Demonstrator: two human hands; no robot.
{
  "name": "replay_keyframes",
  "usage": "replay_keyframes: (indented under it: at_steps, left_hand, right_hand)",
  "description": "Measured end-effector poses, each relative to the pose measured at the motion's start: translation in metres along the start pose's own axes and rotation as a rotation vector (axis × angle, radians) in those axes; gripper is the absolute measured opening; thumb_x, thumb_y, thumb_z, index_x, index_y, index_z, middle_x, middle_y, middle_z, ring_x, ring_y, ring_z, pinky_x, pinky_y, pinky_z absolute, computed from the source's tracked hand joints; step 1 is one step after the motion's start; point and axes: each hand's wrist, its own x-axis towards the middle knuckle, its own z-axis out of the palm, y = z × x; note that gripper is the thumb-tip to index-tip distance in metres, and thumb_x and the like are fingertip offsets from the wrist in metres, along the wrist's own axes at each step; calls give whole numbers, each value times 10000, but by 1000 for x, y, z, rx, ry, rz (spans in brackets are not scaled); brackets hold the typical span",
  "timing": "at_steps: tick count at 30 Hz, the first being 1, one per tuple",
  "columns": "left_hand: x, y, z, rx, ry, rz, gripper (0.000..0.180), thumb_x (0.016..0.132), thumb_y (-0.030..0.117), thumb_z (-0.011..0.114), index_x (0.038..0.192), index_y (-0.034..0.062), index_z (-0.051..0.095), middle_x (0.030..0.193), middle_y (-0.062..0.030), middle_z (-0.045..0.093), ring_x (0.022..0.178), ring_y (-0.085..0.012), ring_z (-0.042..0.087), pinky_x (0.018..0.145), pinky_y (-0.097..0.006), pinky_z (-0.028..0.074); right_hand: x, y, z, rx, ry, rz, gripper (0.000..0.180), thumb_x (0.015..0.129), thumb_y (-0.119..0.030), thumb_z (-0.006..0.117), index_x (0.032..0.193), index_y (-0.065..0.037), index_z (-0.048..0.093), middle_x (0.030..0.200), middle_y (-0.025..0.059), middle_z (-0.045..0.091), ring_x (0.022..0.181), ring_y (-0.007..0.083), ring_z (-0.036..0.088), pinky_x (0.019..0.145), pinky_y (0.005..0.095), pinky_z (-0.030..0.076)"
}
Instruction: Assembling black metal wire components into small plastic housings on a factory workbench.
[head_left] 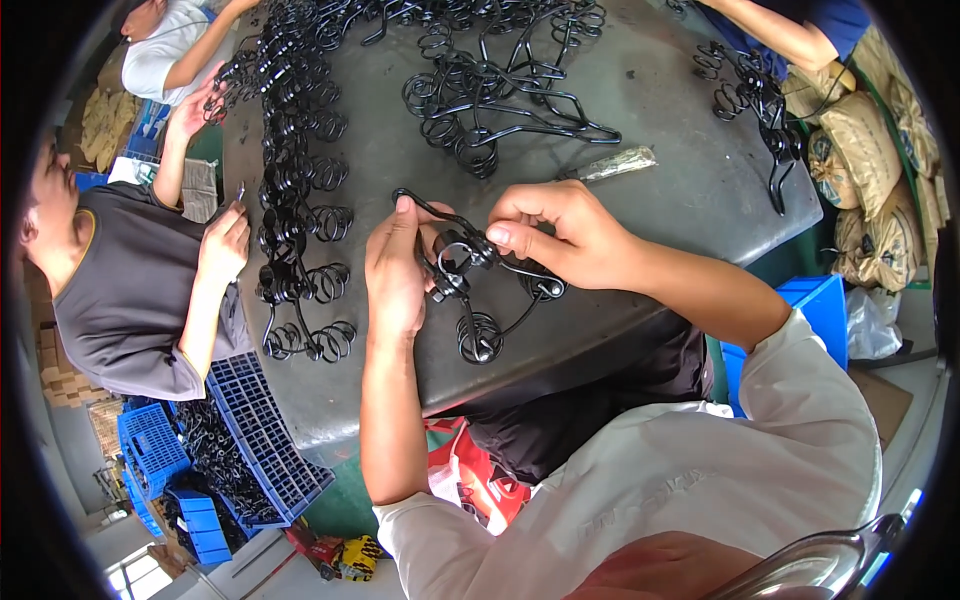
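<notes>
A black bent-wire part with coil springs [479, 338] is held between my hands just above the near edge of the grey table [640, 240]. My left hand [395, 265] closes round its left side, thumb pressed along the wire near a black ring-shaped fitting. On the upper right, my right hand [570, 232] pinches the part near its middle with thumb and bent fingers. My fingers hide some of the wire. Beyond my hands lies a loose pile of similar black wire parts [480, 105]. A tool with a wrapped, pale handle [618, 164] rests beside that pile.
A long row of coiled wire parts [300, 190] runs along the table's left side. A person in a dark shirt [140, 290] works there; others are at the far corners. More wire parts [770, 130] lie far right. Blue crates [260, 440] and stacked sacks [860, 160] flank the table.
</notes>
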Motion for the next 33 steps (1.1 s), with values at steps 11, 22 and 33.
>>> replay_keyframes:
  at_steps: [11,22,33]
  left_hand:
    - [-13,21,-8,600,241,-41,750,1024,643,406,825,-23,689,555,-25,535,472,-130,473,472,-317,367]
    - [-65,-1,-28,256,24,-85,420,1088,339,449,857,35,624,687,9,553,573,-60,460,520,-215,360]
    - [-63,-2,-19,188,17,-36,361,1072,338,520,900,45,642,722,23,567,598,-52,488,519,-200,363]
  right_hand:
    - [7,-1,7,29,-46,162,205,1022,-173,619,923,5,642,754,27,661,674,66,595,612,259,493]
    - [15,7,7,-27,-21,179,301,998,-254,638,835,-1,631,646,104,633,557,170,567,562,356,457]
    - [19,14,8,-241,-54,12,381,1051,-312,511,858,7,591,772,210,637,763,404,633,697,485,469]
